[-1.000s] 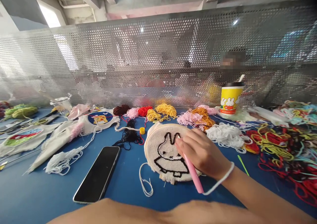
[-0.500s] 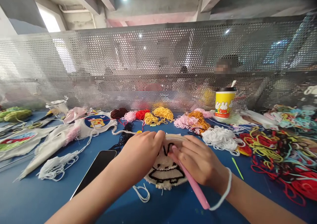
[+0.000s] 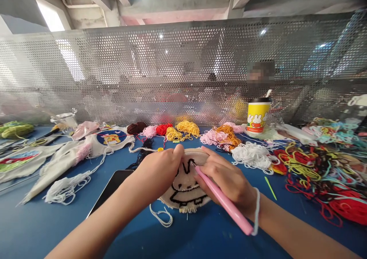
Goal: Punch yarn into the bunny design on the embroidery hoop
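My left hand (image 3: 162, 166) is closed on the upper left side of a round embroidery hoop (image 3: 187, 180), its thumb at the top rim. Cream fabric in the hoop carries a black yarn outline of a bunny-like figure with a white row across it. In my right hand (image 3: 231, 177) is a pink punch needle (image 3: 225, 201), slanting down to the right. Its tip meets the fabric beside the black ear outline. White yarn (image 3: 256, 213) trails from the handle's rear end over my right wrist. My right fingertips are partly hidden behind the tool and hand.
A black phone (image 3: 110, 190) lies left of the hoop, near loose white yarn (image 3: 162, 217). Yarn heaps (image 3: 255, 156) and a yellow cup (image 3: 258, 117) stand behind and right. Finished fabric pieces (image 3: 110, 142) lie left. A perforated metal screen (image 3: 172, 68) closes off the back.
My right hand has tilted, so more of the pink punch needle shows and its rear end sits farther right. The hoop appears slightly farther left, as the whole view has shifted a little.
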Tool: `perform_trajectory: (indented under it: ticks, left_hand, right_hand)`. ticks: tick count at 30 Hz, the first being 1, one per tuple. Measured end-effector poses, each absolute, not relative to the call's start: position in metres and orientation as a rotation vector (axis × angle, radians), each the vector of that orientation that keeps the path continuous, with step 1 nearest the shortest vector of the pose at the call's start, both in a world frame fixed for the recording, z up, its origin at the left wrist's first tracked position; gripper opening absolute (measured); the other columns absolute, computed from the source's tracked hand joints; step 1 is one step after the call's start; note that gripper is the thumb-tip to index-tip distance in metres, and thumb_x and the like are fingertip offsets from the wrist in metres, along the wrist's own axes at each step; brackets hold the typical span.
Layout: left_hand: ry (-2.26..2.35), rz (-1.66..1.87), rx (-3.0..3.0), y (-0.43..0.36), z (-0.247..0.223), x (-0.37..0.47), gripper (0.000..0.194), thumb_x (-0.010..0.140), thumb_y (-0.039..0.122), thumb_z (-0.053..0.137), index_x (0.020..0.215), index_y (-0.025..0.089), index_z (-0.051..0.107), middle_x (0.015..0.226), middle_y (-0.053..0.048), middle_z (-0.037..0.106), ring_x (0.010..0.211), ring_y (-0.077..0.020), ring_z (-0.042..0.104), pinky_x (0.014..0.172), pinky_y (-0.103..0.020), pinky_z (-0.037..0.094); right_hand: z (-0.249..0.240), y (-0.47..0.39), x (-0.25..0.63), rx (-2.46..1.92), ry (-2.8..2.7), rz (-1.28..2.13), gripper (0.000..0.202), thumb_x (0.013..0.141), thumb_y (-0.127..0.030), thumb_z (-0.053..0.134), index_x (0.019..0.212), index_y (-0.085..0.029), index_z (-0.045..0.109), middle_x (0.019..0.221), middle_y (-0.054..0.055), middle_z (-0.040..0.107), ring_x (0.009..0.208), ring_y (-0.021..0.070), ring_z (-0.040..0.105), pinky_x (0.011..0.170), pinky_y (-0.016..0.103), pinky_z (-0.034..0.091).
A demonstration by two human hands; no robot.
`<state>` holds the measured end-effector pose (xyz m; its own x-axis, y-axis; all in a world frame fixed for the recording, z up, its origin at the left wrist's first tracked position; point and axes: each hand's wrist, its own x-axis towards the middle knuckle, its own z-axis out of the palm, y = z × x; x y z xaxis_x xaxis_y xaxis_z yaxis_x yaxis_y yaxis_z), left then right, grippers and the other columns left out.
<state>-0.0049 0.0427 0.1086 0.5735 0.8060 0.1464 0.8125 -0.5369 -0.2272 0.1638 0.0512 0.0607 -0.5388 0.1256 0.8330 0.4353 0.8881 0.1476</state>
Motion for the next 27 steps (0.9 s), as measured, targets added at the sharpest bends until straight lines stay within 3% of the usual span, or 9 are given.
perform_trajectory:
  ticks: [15,27]
  left_hand:
    - [-1.390,-0.011,-2.584,0.0431,0.1108,-0.0041,0.020,0.074,0.003,0.028,0.087,0.014,0.038,0.062,-0.003,0.056,0.049,-0.0170,0.055,0.041,-0.024,0.036]
    - [-1.394,-0.009,-2.604,0.0447,0.1129,-0.0021,0.020,0.070,0.002,0.030,0.084,0.015,0.039,0.060,-0.002,0.054,0.046,-0.0153,0.053,0.040,-0.022,0.033]
  right_hand:
    - [0.0645,0.0491,0.1717,-0.355,-2.069,-0.149,0.017,0.067,-0.002,0.044,0.075,-0.018,0.042,0.061,-0.003,0.041,0.057,0.0087,0.041,0.081,0.042,0.046]
    - [0.0642,0.0524,0.1685,-0.380,-2.085,-0.380,0.012,0.072,-0.006,0.044,0.074,-0.018,0.043,0.060,-0.002,0.045,0.058,0.0103,0.045,0.080,0.038,0.048]
